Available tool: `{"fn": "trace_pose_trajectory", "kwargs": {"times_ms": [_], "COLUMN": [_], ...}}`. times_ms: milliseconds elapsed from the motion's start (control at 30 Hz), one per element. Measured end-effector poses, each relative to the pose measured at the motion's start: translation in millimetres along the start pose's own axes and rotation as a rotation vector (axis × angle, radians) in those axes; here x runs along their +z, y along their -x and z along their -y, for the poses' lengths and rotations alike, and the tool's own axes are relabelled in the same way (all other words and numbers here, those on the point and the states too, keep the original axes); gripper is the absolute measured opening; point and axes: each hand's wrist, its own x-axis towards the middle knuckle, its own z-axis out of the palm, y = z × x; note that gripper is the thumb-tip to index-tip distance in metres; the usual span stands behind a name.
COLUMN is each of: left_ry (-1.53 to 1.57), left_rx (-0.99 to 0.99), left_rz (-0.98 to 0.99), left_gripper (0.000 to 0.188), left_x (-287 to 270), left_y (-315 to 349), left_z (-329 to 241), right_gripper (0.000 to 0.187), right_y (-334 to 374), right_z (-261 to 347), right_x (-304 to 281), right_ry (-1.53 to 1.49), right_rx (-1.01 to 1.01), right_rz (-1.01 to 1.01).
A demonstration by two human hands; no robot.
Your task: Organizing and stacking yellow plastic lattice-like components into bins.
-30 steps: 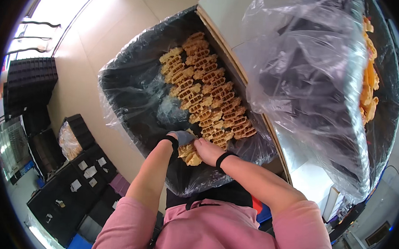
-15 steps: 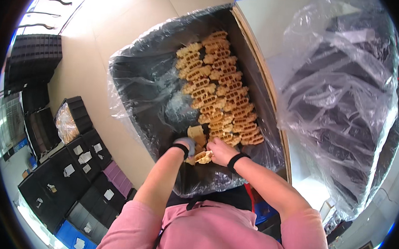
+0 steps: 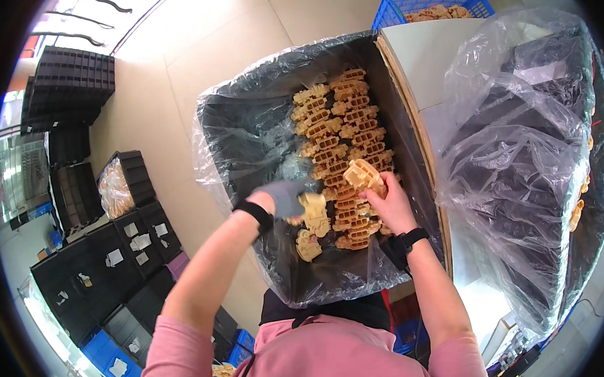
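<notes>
My right hand (image 3: 395, 206) grips a tan moulded plastic part (image 3: 363, 175) with square hollows, raised over the stacked rows. My left hand (image 3: 282, 197), in a grey glove, is smeared by motion, so its fingers are unclear. It is beside a few loose tan parts (image 3: 312, 220) at the near left of the rows. Below both hands lies a black box (image 3: 419, 150) lined with clear plastic film (image 3: 213, 132). Inside it, similar tan parts (image 3: 352, 112) stand packed in two long rows. Black bands circle both wrists.
To the right stands another container draped in clear plastic (image 3: 509, 151). A blue crate (image 3: 391, 9) with tan parts is at the far end. Black bins (image 3: 78, 279) are stacked at the left, near a black crate (image 3: 131, 169) holding a plastic-wrapped load.
My right hand has risen away from the near end of the rows, with a tan part in it. My left hand has shifted to the left and farther away. The view has also shifted.
</notes>
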Motion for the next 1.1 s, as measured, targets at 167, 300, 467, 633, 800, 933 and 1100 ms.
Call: {"fn": "trace_pose_trajectory", "kwargs": {"times_ms": [167,300,467,633,800,933,1100], "left_ry": [-0.267,-0.427,-0.598,-0.669,-0.678,-0.582,-0.235], "left_rx": [-0.144,-0.267,-0.374,-0.388,-0.359,-0.211,0.202], "left_rz": [-0.278,-0.361,-0.374,-0.381,-0.399,-0.387,-0.560], "left_gripper": [0.047,0.045,0.041,0.039,0.040,0.035,0.030], "left_x": [-106,-136,-137,-138,-129,-149,-146], "left_y": [1,-14,-51,-73,-102,-50,36], "left_z": [8,20,29,54,65,71,0], "right_gripper": [0.029,0.021,0.026,0.022,0.021,0.018,0.017], "right_y": [-29,-72,-134,-167,-191,-191,-209], "right_z": [50,68,69,72,65,81,55], "right_x": [25,78,136,178,197,222,197], "right_ry": [0.201,0.371,0.428,0.531,0.565,0.520,0.763], "right_rx": [-0.268,-0.519,-0.648,-0.566,-0.509,-0.674,-0.620], "right_rz": [0.006,0.103,-0.064,0.013,-0.034,-0.214,-0.269]}}
